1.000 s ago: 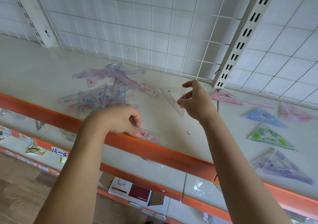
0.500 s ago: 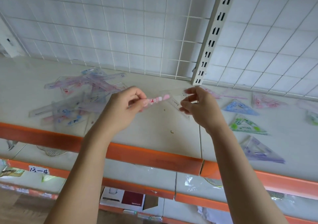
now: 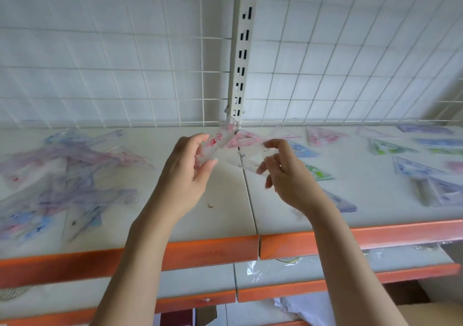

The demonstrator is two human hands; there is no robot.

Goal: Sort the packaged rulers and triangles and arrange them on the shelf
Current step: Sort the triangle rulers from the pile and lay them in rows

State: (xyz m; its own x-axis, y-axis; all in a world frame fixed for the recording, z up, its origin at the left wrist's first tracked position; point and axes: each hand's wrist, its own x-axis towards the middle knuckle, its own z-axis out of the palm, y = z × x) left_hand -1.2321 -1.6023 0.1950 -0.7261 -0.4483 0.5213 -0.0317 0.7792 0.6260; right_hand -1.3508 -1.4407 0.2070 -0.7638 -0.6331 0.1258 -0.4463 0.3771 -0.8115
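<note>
Fingers (image 3: 200,147) of left hand (image 3: 186,173) around packaged ruler (image 3: 219,141)

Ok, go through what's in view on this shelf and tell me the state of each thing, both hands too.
Left hand: raised, grips a pink-printed packaged ruler.
Right hand: raised, pinches a clear triangle.
Unsorted pile: jumbled, overlapping, on the shelf's left.
Sorted triangles: lying flat, spaced apart, on the shelf's right.
Shelf: two boards meeting at a seam.
</note>
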